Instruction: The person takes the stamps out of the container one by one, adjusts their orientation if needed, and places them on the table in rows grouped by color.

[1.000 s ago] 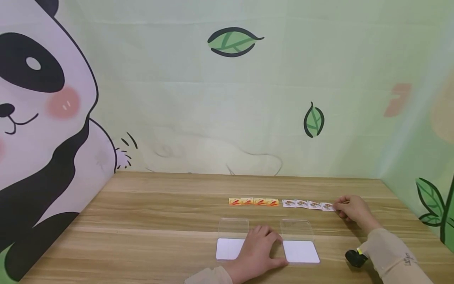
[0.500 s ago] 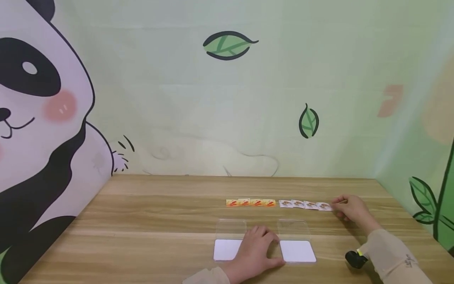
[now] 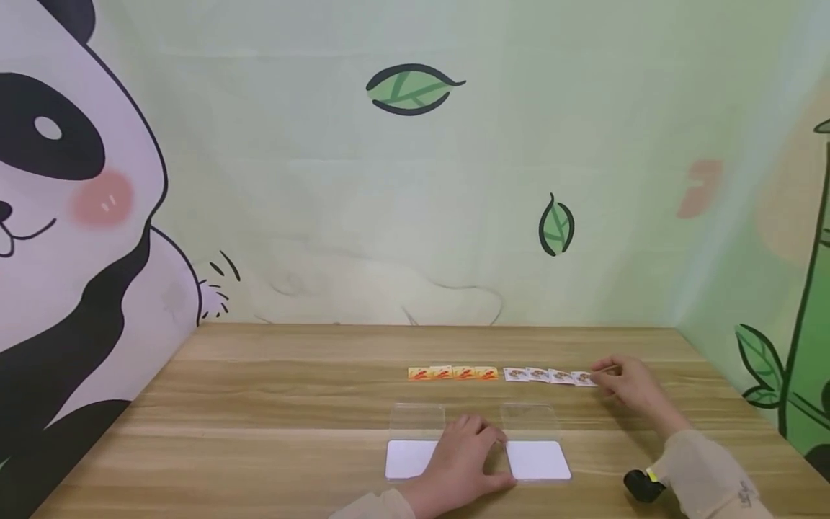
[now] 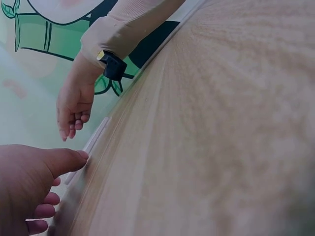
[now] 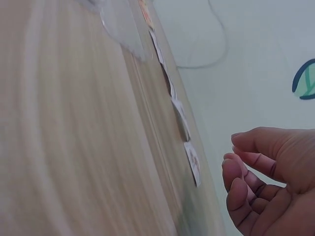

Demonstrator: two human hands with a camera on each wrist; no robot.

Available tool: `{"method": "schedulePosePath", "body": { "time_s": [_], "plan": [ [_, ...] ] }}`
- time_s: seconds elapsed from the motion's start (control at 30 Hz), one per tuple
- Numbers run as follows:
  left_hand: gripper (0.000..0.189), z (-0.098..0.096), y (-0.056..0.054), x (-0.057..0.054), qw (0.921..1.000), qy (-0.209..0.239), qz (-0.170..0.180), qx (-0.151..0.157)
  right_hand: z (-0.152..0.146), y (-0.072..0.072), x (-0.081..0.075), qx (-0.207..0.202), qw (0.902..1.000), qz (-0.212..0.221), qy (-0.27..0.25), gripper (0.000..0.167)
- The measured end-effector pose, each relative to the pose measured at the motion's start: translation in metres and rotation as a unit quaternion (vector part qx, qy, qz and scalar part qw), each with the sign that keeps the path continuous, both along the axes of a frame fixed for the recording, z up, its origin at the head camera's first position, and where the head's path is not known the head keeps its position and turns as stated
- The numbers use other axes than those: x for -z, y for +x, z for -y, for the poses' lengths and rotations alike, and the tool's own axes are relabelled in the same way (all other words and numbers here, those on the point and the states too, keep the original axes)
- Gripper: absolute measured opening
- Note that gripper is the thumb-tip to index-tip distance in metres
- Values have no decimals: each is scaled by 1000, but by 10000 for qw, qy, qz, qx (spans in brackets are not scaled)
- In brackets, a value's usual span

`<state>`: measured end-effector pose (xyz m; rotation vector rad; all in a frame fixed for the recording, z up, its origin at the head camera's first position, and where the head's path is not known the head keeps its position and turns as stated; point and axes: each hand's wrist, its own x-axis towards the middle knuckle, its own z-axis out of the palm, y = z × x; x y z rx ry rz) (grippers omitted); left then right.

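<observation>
In the head view my left hand rests on the table, thumb and fingers spread. It partly covers the left white rectangle, and its thumb and index fingertip reach the edge of the right white rectangle. A clear plastic flap lies behind each rectangle. My right hand is at the right end of a row of small white pictured cards, fingertips close by the last one. The right wrist view shows this hand with fingers loosely curled and nothing held, beside the end card.
Left of the white row, a row of small orange-yellow cards with red pictures lies on the wooden table. A printed cloth wall with a panda and leaves stands behind. A black device is strapped to the right wrist.
The head view has turned slightly right and up, so everything sits a little further left and lower. Both hands keep nearly the same places relative to the cards.
</observation>
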<state>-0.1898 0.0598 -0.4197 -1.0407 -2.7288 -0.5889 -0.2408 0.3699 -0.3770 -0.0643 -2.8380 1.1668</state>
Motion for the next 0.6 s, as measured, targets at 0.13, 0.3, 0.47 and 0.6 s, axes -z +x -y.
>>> {"method": "schedulePosePath", "body": {
  "time_s": [0.13,0.3,0.47,0.6],
  "plan": [
    [46,1,2,-3,10000,8,-9,40,7,3,-4,-9,9998,-196,74,28],
    [48,2,3,-6,10000,67,64,-4,18,7,-7,-29,9988,-464,139,27],
    [49,2,2,-9,9999,160,-21,-27,28,12,-8,-67,9981,-594,163,27],
    [46,5,0,-10,9993,265,-258,-71,38,15,-8,-109,9969,-729,279,28]
  ]
}}
